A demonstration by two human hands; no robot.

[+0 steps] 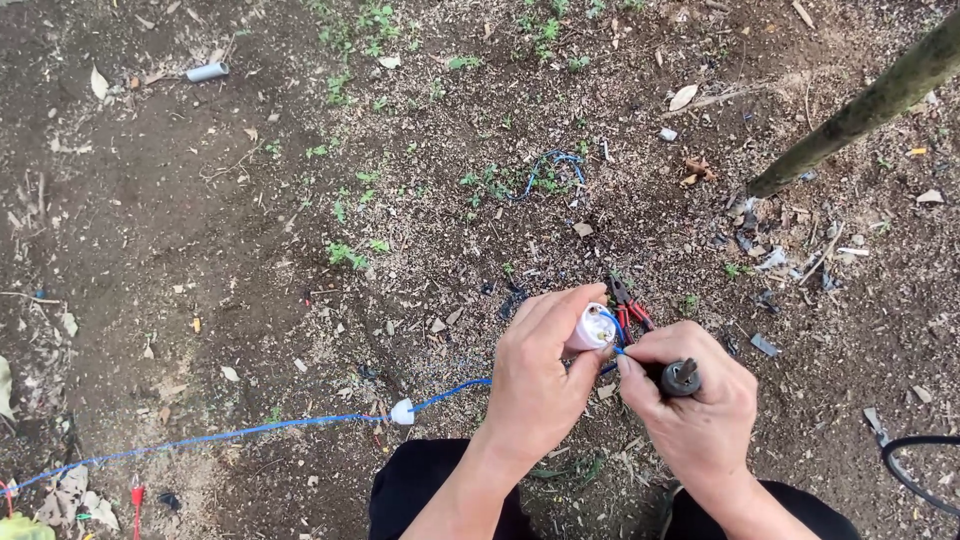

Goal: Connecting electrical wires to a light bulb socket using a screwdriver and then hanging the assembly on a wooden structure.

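My left hand (535,375) grips a small white cylindrical socket (592,328), its open end turned up. My right hand (695,400) is closed around a dark-handled tool (681,377), probably a screwdriver, and its fingertips pinch a blue wire (614,347) right at the socket. A long blue cable (230,433) runs from my hands leftward over the soil, passing through a small white cap (401,411). Red-handled pliers (628,305) lie on the ground just beyond my hands.
Bare soil with dry leaves, chips and small weeds. A thin tree trunk (860,110) leans at the upper right. A coil of blue wire (548,166) lies farther off, a grey tube piece (207,72) at the upper left, a black cable (915,465) at the right edge.
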